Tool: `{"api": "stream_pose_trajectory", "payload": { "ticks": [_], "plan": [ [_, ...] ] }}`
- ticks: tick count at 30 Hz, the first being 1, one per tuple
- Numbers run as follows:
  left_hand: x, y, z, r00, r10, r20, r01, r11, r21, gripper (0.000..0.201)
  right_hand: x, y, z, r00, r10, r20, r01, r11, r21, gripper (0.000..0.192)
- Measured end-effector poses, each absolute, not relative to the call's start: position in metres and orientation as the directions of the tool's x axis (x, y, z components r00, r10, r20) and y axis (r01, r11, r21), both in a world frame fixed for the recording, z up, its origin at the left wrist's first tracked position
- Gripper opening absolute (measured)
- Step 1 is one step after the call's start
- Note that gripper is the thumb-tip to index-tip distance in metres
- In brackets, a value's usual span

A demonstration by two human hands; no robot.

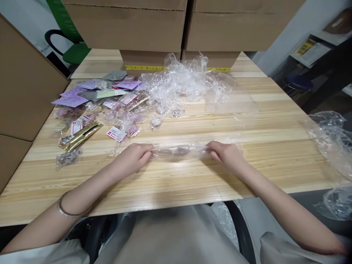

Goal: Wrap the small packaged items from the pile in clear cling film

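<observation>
A clear plastic bag [178, 150] is stretched sideways low over the table, with a small dark item inside that is too blurred to name. My left hand [137, 156] pinches its left end, and my right hand [224, 154] pinches the right end. Both hands are closed, fingers pressed together. Left of my left hand lies a small bag with a white and red label [117, 134]. Beyond it, a small clear packet with a silvery item [156, 122] rests on the wood.
A pile of small packets, with purple pouches [71, 98] and a gold pouch [82, 135], covers the left of the wooden table [261, 146]. Crumpled clear plastic [187, 80] heaps at the back, before cardboard boxes [126, 25]. More plastic film [330, 143] hangs at the right edge.
</observation>
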State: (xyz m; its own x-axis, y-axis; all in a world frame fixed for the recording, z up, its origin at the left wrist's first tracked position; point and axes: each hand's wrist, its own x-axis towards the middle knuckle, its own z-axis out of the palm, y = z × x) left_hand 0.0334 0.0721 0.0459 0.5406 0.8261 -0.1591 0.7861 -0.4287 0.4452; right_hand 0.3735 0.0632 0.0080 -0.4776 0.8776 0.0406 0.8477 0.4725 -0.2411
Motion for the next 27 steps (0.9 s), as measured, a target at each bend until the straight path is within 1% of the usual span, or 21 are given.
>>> {"api": "stream_pose_trajectory", "payload": {
  "ticks": [2,4,5,7,9,10,12,13,14,15,17,18,19,21,23,24,25,27],
  "plan": [
    [0.037,0.078,0.046,0.472,0.853,-0.222,0.833,-0.348,0.430,0.031,0.373,0.071,0.011,-0.374,0.926,-0.059,0.904,0.349,-0.245,0.022],
    [0.041,0.081,0.038,0.400,0.888,-0.227,0.883,-0.307,0.356,0.025,0.372,0.075,0.009,-0.245,0.965,-0.098,0.949,0.218,-0.230,0.023],
    [0.043,0.079,0.033,0.373,0.908,-0.191,0.904,-0.308,0.298,0.025,0.373,0.076,0.008,-0.179,0.981,-0.073,0.964,0.160,-0.212,0.026],
    [0.047,0.072,0.024,0.348,0.937,-0.037,0.927,-0.338,0.161,0.037,0.381,0.073,0.005,-0.079,0.996,0.041,0.984,0.085,-0.156,0.044],
    [0.054,0.059,0.016,0.413,0.899,0.143,0.905,-0.423,0.046,0.051,0.396,0.067,0.005,-0.044,0.992,0.121,0.993,0.056,-0.101,0.068],
    [0.058,0.051,0.013,0.480,0.855,0.198,0.871,-0.492,0.013,0.055,0.405,0.064,0.006,-0.051,0.993,0.104,0.994,0.060,-0.089,0.079],
    [0.071,0.037,0.006,0.624,0.750,0.222,0.766,-0.642,0.015,0.061,0.422,0.059,0.009,-0.097,0.995,-0.028,0.988,0.093,-0.121,0.095],
    [0.078,0.032,0.003,0.667,0.715,0.210,0.725,-0.687,0.036,0.061,0.428,0.057,0.012,-0.126,0.986,-0.108,0.983,0.110,-0.150,0.097],
    [0.085,0.027,-0.001,0.681,0.707,0.192,0.711,-0.701,0.060,0.059,0.433,0.057,0.015,-0.144,0.975,-0.169,0.978,0.115,-0.172,0.095],
    [0.092,0.025,-0.004,0.672,0.721,0.172,0.719,-0.690,0.082,0.055,0.435,0.057,0.018,-0.139,0.969,-0.204,0.977,0.100,-0.189,0.088],
    [0.101,0.023,-0.009,0.628,0.764,0.147,0.756,-0.644,0.118,0.052,0.434,0.059,0.026,-0.104,0.958,-0.268,0.969,0.038,-0.243,0.064],
    [0.103,0.023,-0.010,0.616,0.775,0.143,0.764,-0.632,0.132,0.052,0.431,0.060,0.030,-0.106,0.945,-0.310,0.955,0.010,-0.297,0.053],
    [0.104,0.024,-0.012,0.615,0.775,0.144,0.762,-0.631,0.144,0.053,0.426,0.061,0.035,-0.138,0.927,-0.349,0.926,-0.004,-0.378,0.046],
    [0.104,0.026,-0.013,0.625,0.765,0.154,0.747,-0.644,0.165,0.053,0.412,0.063,0.044,-0.274,0.883,-0.381,0.814,0.002,-0.581,0.037],
    [0.102,0.027,-0.014,0.639,0.752,0.162,0.729,-0.659,0.187,0.054,0.392,0.067,0.053,-0.414,0.849,-0.328,0.655,0.028,-0.755,0.033],
    [0.102,0.027,-0.014,0.645,0.746,0.163,0.719,-0.666,0.199,0.053,0.380,0.069,0.056,-0.478,0.830,-0.288,0.575,0.047,-0.817,0.031],
    [0.102,0.028,-0.014,0.651,0.741,0.164,0.710,-0.671,0.213,0.052,0.367,0.073,0.057,-0.539,0.805,-0.248,0.506,0.073,-0.859,0.030],
    [0.103,0.029,-0.014,0.664,0.730,0.162,0.690,-0.682,0.243,0.047,0.340,0.081,0.055,-0.638,0.756,-0.149,0.410,0.168,-0.897,0.027]
  ]
}}
